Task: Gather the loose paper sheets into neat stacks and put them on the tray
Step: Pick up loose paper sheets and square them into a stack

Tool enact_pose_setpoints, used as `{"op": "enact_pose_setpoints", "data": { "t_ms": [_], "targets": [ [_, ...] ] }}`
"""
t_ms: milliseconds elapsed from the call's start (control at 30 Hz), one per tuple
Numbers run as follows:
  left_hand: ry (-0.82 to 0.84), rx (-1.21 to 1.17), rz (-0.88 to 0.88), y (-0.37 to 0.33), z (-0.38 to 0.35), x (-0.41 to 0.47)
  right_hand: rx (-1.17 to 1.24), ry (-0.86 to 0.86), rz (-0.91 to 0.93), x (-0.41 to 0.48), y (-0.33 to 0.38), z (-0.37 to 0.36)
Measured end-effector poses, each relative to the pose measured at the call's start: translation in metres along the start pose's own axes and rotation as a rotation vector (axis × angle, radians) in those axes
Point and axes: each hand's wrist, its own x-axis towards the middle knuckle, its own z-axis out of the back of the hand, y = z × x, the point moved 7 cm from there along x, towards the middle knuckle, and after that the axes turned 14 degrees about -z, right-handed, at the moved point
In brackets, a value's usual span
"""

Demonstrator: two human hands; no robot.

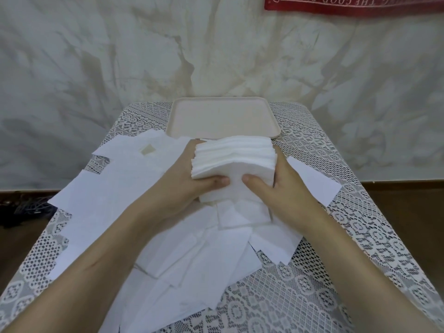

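A thick stack of white paper sheets [234, 157] stands on edge in the middle of the table, its upper edges wavy. My left hand [189, 179] grips its left side and my right hand [276, 188] grips its right side, both thumbs pressing on the near face. Several loose white sheets [115, 205] lie scattered over the table to the left, in front and under my forearms. One more loose sheet [314, 181] lies to the right. The beige tray [223, 116] sits just behind the stack and holds nothing.
A lace cloth [360, 236] covers the table. A wrinkled pale sheet [120, 56] hangs as a backdrop behind it, with a red banner [355, 4] at the top right. Dark floor shows at both sides of the table.
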Motion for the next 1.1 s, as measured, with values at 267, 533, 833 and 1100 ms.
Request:
{"op": "enact_pose_setpoints", "data": {
  "t_ms": [267, 533, 833, 1100],
  "targets": [
    [-0.233, -0.346, 0.201, -0.011, 0.005, -0.034, 0.532, 0.069, -0.198, -0.019, -0.003, -0.016],
    [-0.271, -0.163, 0.271, -0.029, 0.031, -0.052, 0.454, 0.280, -0.329, -0.035, -0.001, -0.024],
    [-0.114, -0.034, 0.317, -0.035, 0.013, -0.070, 0.333, 0.357, -0.315, -0.049, 0.003, -0.038],
    [-0.146, -0.324, 0.366, -0.018, -0.006, -0.073, 0.466, 0.177, -0.261, -0.038, 0.001, -0.041]
  ]
}}
